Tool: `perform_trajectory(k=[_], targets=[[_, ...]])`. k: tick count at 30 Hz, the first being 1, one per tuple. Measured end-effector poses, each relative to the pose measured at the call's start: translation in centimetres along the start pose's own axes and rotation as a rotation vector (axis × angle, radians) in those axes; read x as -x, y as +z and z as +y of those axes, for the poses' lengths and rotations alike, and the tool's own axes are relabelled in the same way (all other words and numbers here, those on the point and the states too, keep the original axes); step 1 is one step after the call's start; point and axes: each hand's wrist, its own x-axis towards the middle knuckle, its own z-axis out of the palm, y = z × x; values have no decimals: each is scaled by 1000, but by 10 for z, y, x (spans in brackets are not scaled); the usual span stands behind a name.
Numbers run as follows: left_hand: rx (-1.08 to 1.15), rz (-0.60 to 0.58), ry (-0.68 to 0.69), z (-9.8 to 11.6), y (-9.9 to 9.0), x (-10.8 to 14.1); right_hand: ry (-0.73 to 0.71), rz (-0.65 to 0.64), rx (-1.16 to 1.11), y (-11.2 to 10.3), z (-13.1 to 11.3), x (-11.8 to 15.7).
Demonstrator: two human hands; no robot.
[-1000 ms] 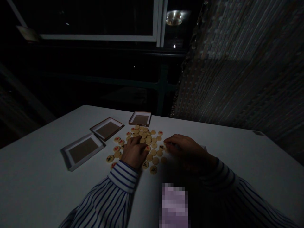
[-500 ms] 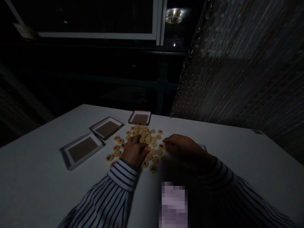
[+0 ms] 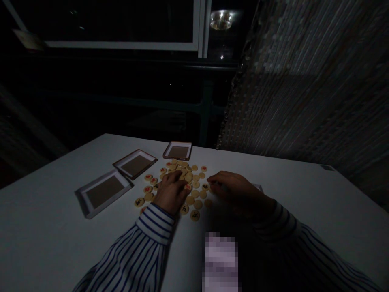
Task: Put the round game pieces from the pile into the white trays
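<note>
Xiangqi pieces (image 3: 195, 215), round and wooden with red or black characters, lie loose in a pile on the white table. My left hand (image 3: 172, 194) rests over the left part of the pile, thumb and fingers apart. A red-marked piece (image 3: 187, 187) lies by its thumb and index finger; pieces under the palm are hidden. My right hand (image 3: 234, 188) hovers at the pile's right edge, its fingers loosely curved with a gap to the thumb. Nearest its fingertips is a black-marked piece (image 3: 205, 187). I see nothing held in either hand.
Three shallow boxes or lids stand on the table (image 3: 48, 227): a white one (image 3: 82, 202), a brown-edged one (image 3: 155, 160) and a smaller one (image 3: 190, 153) behind the pile. A pale edge shows behind my right wrist. A bead curtain (image 3: 291, 81) hangs at the right. Light is dim.
My left thumb has drawn slightly up toward the index finger, beside the red-marked piece. My right hand stays almost still. The whole view has shifted slightly.
</note>
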Motion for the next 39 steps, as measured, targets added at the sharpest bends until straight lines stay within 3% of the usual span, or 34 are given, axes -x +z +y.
perform_trajectory(k=[8, 23, 39], targets=[[47, 43, 38, 6, -7, -2, -17, 9, 5, 0, 2, 1], [130, 231, 119, 17, -18, -2, 14, 16, -14, -8, -3, 5], [273, 194, 200, 57, -28, 4, 127, 123, -55, -21, -3, 56]])
